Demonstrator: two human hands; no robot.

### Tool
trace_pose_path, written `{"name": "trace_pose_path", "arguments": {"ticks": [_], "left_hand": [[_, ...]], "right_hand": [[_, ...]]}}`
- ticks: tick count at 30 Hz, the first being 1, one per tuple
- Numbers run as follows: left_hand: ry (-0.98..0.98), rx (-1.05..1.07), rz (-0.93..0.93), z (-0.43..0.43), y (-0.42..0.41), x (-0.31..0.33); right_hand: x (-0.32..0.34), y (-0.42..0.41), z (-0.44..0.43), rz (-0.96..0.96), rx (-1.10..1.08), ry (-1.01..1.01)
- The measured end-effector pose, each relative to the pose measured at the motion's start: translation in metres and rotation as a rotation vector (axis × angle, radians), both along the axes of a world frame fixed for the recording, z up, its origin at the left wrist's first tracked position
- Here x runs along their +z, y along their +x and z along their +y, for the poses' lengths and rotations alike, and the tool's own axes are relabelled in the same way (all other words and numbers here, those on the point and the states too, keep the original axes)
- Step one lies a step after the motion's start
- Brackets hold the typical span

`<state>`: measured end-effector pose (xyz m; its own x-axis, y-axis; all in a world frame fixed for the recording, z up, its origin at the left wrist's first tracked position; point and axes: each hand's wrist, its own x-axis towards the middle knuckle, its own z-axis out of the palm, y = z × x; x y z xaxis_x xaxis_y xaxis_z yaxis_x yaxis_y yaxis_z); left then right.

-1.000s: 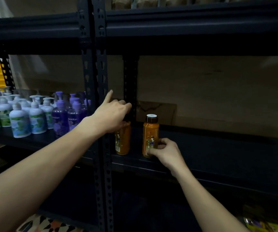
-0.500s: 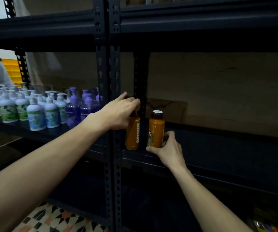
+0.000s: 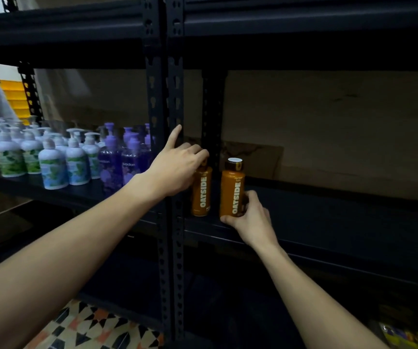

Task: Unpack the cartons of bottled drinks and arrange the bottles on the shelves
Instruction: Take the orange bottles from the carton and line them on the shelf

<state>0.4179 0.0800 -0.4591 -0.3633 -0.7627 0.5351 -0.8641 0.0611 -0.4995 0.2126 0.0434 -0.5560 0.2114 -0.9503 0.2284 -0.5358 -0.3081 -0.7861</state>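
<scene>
Hands first: my right hand (image 3: 249,217) curls round the base of the right bottle (image 3: 232,187) at the near edge of the shelf (image 3: 328,217); my left hand (image 3: 177,170) grips the top of the left bottle (image 3: 201,192) just beside it, forefinger stuck out. I'd slide both back upright, labels outward, snug by the left post (image 3: 176,248).

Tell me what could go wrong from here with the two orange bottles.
Both the left bottle and right bottle stand near the front of the shelf; a careless release might tip one off.
The left hand grips its bottle from the top beside the upright post; withdrawing could knock it over.
</scene>
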Motion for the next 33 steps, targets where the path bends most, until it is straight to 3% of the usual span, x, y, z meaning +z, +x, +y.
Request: {"name": "trace_pose_path", "arguments": {"ticks": [8, 33], "left_hand": [[-0.050, 0.020, 0.030, -0.001, -0.006, -0.008], [-0.040, 0.046, 0.034, 0.001, -0.006, -0.011]], "right_hand": [[0.000, 0.001, -0.003, 0.111, 0.027, 0.011], [-0.003, 0.013, -0.005, 0.144, -0.073, -0.017]]}}
